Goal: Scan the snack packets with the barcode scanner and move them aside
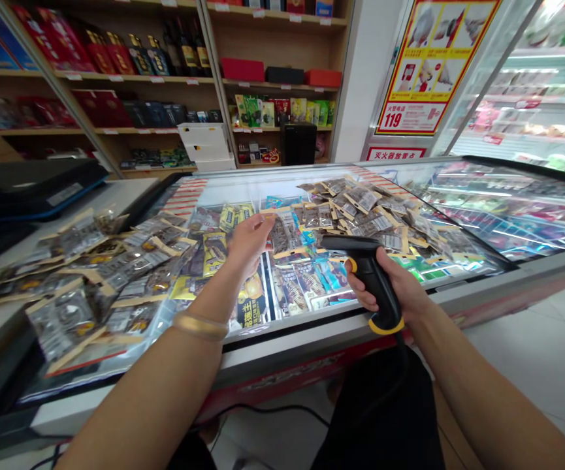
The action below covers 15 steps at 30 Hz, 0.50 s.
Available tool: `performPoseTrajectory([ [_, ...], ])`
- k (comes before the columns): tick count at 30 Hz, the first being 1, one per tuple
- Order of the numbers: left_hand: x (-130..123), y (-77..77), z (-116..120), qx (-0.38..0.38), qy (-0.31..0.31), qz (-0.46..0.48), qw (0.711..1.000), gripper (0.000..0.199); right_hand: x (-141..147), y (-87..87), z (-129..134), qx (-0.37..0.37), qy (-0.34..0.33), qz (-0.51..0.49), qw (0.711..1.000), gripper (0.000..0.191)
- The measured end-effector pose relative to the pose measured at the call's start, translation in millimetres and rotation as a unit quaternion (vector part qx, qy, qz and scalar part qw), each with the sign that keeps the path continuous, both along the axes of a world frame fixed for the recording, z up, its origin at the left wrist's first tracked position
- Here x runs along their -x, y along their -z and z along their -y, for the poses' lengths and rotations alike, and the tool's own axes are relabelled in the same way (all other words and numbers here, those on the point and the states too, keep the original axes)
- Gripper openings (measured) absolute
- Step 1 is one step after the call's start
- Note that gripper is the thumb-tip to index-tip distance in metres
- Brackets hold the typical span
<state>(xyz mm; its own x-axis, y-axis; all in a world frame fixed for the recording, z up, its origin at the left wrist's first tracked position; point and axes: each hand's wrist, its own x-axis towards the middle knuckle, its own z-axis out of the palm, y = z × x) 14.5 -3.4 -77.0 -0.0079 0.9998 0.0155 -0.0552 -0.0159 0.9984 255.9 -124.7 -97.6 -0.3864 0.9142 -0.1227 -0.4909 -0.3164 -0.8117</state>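
My left hand (249,245) is closed on the top edge of a small clear packet (285,234) with brown contents and a tan border, held over the glass top of a chest freezer (282,333). In my right hand (400,284) is a black and yellow barcode scanner (380,287), its head pointing left toward the packet. Similar packets lie in a heap (360,202) on the glass beyond the scanner. Another pile (130,267) spreads over the left side of the freezer and the counter.
A black device (32,186) sits on the counter at the left. Shelves (140,78) with bottles and boxes stand behind the freezer. The scanner's cable (272,408) hangs below the freezer's front edge. A refrigerated display (532,98) is at the right.
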Motion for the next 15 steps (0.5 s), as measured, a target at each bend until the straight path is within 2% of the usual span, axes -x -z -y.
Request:
performPoseTrajectory([
  [15,-4.3,3.4,1.1,0.008,0.018,0.0,1.0,0.017,0.8,-1.0,1.2,0.017,0.006,0.004,1.0,0.057],
])
